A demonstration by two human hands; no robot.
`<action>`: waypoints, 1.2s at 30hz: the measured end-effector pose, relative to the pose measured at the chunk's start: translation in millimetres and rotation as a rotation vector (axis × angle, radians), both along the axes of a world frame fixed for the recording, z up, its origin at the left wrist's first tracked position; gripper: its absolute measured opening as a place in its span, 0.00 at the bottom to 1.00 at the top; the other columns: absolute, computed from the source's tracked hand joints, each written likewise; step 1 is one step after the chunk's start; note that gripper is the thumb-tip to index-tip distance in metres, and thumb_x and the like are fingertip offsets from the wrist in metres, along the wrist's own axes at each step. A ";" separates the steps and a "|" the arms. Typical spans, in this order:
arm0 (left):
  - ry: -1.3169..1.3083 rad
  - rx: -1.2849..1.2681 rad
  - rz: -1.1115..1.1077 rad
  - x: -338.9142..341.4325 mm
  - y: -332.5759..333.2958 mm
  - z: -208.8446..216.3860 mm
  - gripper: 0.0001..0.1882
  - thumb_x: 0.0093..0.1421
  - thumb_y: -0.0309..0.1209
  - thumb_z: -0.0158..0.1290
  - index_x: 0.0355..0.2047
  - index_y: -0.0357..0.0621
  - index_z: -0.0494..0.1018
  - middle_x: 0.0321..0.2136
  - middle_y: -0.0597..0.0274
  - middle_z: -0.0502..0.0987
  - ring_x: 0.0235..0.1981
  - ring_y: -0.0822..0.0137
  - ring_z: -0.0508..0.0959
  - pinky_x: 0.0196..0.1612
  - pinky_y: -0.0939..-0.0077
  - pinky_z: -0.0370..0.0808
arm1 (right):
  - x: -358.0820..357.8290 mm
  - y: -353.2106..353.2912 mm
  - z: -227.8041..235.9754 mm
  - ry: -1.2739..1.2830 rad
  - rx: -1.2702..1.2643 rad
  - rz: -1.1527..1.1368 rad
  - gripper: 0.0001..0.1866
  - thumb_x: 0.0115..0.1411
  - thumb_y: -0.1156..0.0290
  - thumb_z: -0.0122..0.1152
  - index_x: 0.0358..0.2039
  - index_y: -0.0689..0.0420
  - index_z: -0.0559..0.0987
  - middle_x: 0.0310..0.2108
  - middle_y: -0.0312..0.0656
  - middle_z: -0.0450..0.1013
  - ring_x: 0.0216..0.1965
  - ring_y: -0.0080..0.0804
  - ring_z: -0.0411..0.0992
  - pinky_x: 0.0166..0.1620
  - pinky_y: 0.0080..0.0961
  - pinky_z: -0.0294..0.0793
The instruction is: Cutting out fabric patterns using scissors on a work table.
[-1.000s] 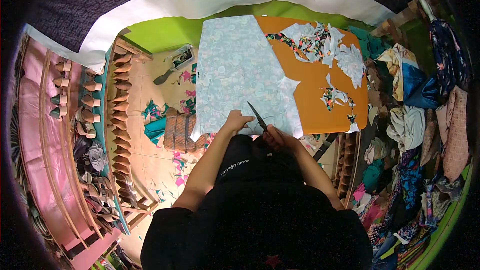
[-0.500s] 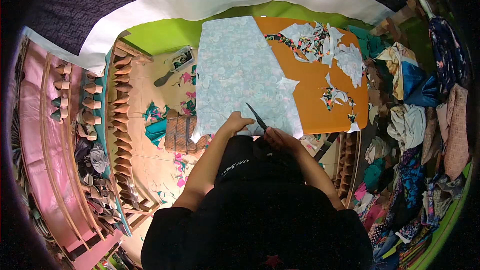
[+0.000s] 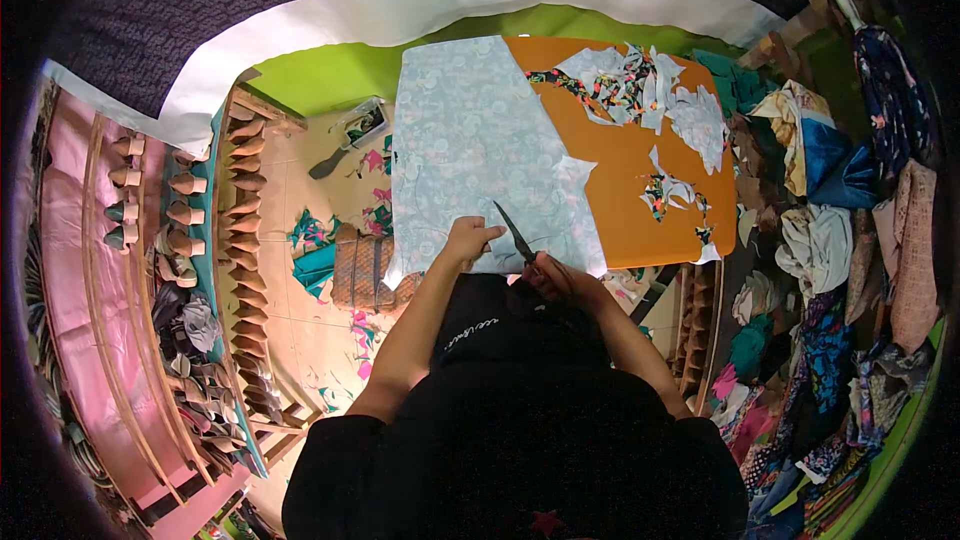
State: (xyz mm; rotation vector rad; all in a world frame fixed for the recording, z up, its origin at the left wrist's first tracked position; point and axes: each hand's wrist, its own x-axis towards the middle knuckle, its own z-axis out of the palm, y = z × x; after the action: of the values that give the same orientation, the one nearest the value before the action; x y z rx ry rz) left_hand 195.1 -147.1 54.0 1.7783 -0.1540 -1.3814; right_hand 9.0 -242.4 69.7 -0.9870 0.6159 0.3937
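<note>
the orange-brown table (image 3: 615,200) is the largest thing, ahead of the body, and the pale blue-grey cloth (image 3: 470,130) covers its left part, its longer way seeming to run away from the person. the cloth lies ahead of both hands, which meet at its near edge. torn-looking scraps (image 3: 618,85) lie on the table's far right. on the floor left of the table, an open clear box (image 3: 374,131) holds dark bits too small to tell. the left hand (image 3: 468,240) sits farther onto the cloth, fingers curled, thumb toward the blades; i cannot tell whether it pinches the cloth. the right hand (image 3: 556,278) grips the scissors (image 3: 515,230), whose long axis slants forward and left over the cloth, the tip just beside and beyond the left thumb.
</note>
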 end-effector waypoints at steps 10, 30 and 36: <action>0.036 0.016 0.001 -2.5 -3.5 10.6 0.18 0.42 0.29 0.58 0.07 0.46 0.58 0.07 0.69 0.62 0.07 0.77 0.61 0.09 0.83 0.60 | -7.0 -1.9 -31.7 -0.080 0.256 -0.089 0.18 0.57 0.53 0.39 0.34 0.54 0.67 0.22 0.26 0.56 0.20 0.13 0.52 0.22 0.08 0.51; 0.216 -0.021 0.103 -6.2 -4.7 25.3 0.09 0.45 0.23 0.54 0.14 0.37 0.65 0.16 0.61 0.69 0.16 0.70 0.72 0.20 0.80 0.73 | -10.4 -2.5 -47.1 -0.049 -0.017 0.032 0.18 0.56 0.60 0.43 0.40 0.61 0.63 0.21 0.31 0.55 0.22 0.18 0.56 0.31 0.09 0.63; 0.250 -0.108 0.192 -5.3 -3.7 2.1 0.08 0.46 0.22 0.53 0.17 0.37 0.64 0.19 0.60 0.69 0.20 0.68 0.73 0.23 0.78 0.74 | -11.1 -6.3 -50.1 -0.075 0.269 -0.037 0.18 0.56 0.62 0.43 0.41 0.63 0.61 0.24 0.32 0.55 0.27 0.19 0.57 0.36 0.10 0.65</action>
State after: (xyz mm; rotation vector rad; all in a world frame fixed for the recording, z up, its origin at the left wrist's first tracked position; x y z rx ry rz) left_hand 189.8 -150.8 56.1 1.4770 0.0739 -1.4137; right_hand -2.1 -248.7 19.6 -0.7291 0.4980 0.3938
